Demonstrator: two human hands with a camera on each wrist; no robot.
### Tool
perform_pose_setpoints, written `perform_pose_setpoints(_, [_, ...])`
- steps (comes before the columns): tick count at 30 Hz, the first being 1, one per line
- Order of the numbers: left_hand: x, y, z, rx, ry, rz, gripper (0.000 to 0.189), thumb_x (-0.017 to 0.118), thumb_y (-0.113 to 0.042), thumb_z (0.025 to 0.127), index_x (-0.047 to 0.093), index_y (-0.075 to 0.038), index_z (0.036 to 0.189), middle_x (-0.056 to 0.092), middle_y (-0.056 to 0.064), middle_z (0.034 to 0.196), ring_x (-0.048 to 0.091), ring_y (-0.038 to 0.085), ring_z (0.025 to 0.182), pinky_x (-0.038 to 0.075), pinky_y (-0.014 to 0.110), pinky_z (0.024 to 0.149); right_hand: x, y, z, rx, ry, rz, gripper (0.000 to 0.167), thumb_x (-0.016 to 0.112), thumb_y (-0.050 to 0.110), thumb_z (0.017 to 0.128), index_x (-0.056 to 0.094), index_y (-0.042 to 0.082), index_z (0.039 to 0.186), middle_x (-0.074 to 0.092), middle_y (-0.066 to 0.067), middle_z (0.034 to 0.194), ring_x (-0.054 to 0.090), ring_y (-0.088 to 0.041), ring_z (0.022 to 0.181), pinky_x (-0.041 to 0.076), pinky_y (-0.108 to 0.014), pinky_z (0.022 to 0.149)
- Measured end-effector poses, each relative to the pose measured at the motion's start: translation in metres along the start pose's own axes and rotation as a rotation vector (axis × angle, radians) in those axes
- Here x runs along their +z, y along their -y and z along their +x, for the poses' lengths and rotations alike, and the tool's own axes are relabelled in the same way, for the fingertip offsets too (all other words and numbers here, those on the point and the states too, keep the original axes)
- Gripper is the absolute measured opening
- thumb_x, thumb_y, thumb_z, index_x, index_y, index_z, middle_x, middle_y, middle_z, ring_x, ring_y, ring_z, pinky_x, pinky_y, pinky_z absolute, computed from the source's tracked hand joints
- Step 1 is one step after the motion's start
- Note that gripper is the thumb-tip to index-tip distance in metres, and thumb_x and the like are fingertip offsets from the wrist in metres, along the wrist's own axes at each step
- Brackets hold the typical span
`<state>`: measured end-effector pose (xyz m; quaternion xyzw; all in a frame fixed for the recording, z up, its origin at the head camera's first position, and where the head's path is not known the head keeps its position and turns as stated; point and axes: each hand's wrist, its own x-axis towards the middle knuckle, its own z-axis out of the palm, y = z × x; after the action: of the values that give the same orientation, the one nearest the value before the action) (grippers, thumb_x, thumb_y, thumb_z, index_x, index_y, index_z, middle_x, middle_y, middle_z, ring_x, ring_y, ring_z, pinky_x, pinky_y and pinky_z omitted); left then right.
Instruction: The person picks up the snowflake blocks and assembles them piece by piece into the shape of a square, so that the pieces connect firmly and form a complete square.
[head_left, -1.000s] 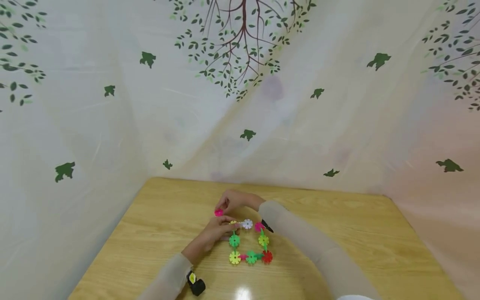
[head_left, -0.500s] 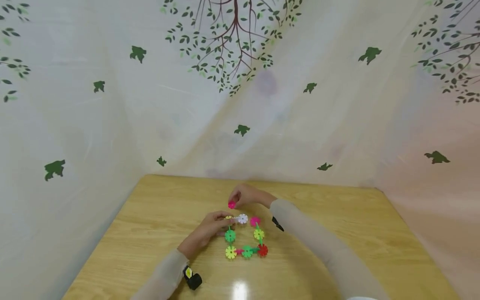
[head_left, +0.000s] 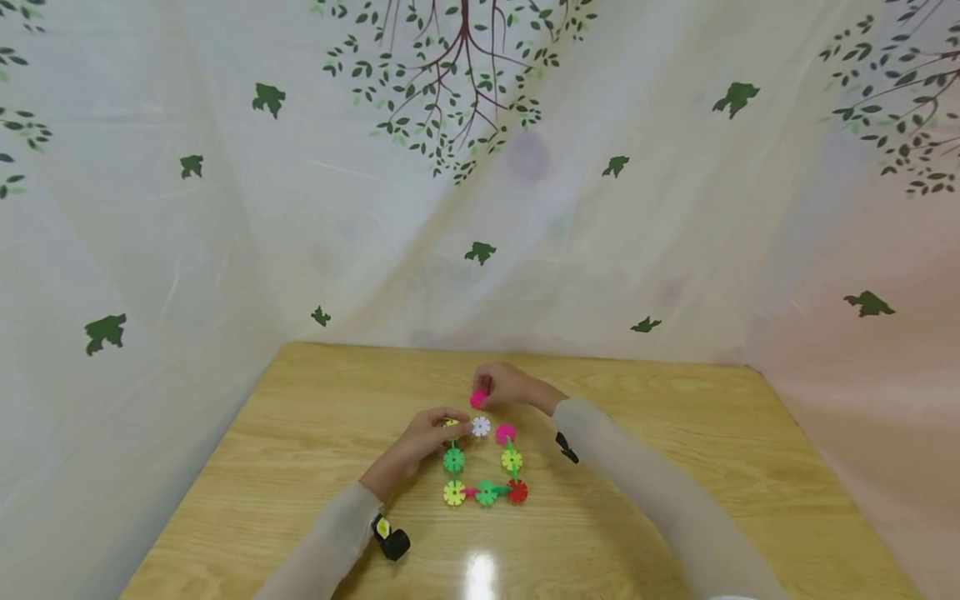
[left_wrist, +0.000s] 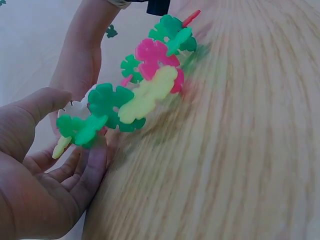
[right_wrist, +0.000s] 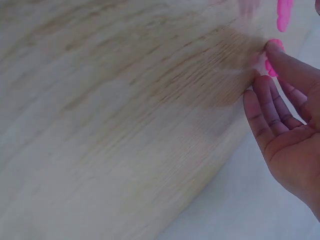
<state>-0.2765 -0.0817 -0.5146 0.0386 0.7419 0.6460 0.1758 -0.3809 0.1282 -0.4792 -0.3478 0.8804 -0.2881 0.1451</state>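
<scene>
Plastic snowflake building discs form a squarish chain on the table, with green (head_left: 453, 460), yellow (head_left: 453, 493) and red (head_left: 517, 492) ones among them. At its far side, a white disc (head_left: 481, 427) and a pink disc (head_left: 506, 434) stand apart with a gap between them. My left hand (head_left: 420, 437) grips the far left corner; its thumb and fingers close around that end in the left wrist view, partly covering a yellow disc (left_wrist: 61, 147). Just beyond the white disc, my right hand (head_left: 510, 385) pinches a loose pink snowflake disc (head_left: 478, 400) between thumb and fingers.
The wooden table (head_left: 637, 467) extends around the chain on every side. A pale curtain (head_left: 390, 275) printed with leaves and branches hangs behind it. Black wrist cameras (head_left: 392, 537) are strapped over both sleeves.
My right hand has carried the pink disc rightward, from beyond the left hand to behind the white disc. My left hand keeps its grip on the corner. The head view has shifted slightly.
</scene>
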Motion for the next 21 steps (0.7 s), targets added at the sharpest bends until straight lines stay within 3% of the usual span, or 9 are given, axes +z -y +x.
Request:
perform_pose_setpoints(5, [0.004,-0.007,0.005,0.041,-0.033,-0.013,0.034,0.082,-0.016,0.085,0.072,-0.004,0.115,0.068,0.011,0.12,0.059,0.015,0.094,0.049,0.023,0.075,-0.013,-0.006,-0.019,0.063,-0.065,0.108,0.012,0.077,-0.003,0.085,0.067,-0.001,0.091,0.069,-0.01,0.087,0.059,-0.009,0.077,0.051,-0.02,0.071])
perform_pose_setpoints(8, [0.006,-0.009,0.009,0.062,-0.071,-0.029,0.032,0.082,-0.01,0.084,0.073,-0.003,0.114,0.063,0.014,0.13,0.056,0.02,0.105,0.049,0.023,0.08,-0.017,-0.008,-0.029,0.067,-0.101,0.165,0.01,0.076,-0.005,0.086,0.067,-0.005,0.091,0.071,-0.015,0.086,0.061,-0.01,0.076,0.052,-0.02,0.071])
perform_pose_setpoints(12, [0.01,-0.008,0.015,0.069,-0.118,-0.061,0.03,0.081,-0.011,0.084,0.073,-0.002,0.112,0.064,0.015,0.128,0.055,0.022,0.109,0.048,0.024,0.081,-0.019,-0.011,-0.043,0.083,-0.153,0.257,0.011,0.076,-0.004,0.086,0.068,-0.007,0.094,0.071,-0.018,0.09,0.061,-0.01,0.078,0.052,-0.021,0.072])
perform_pose_setpoints(21, [0.024,-0.012,0.029,0.106,-0.212,-0.094,0.03,0.082,-0.013,0.084,0.075,0.0,0.11,0.066,0.014,0.125,0.053,0.016,0.101,0.048,0.022,0.075,-0.013,-0.014,-0.067,0.075,-0.343,0.453,0.012,0.075,-0.005,0.087,0.067,-0.008,0.096,0.07,-0.013,0.091,0.063,-0.009,0.081,0.054,-0.021,0.075])
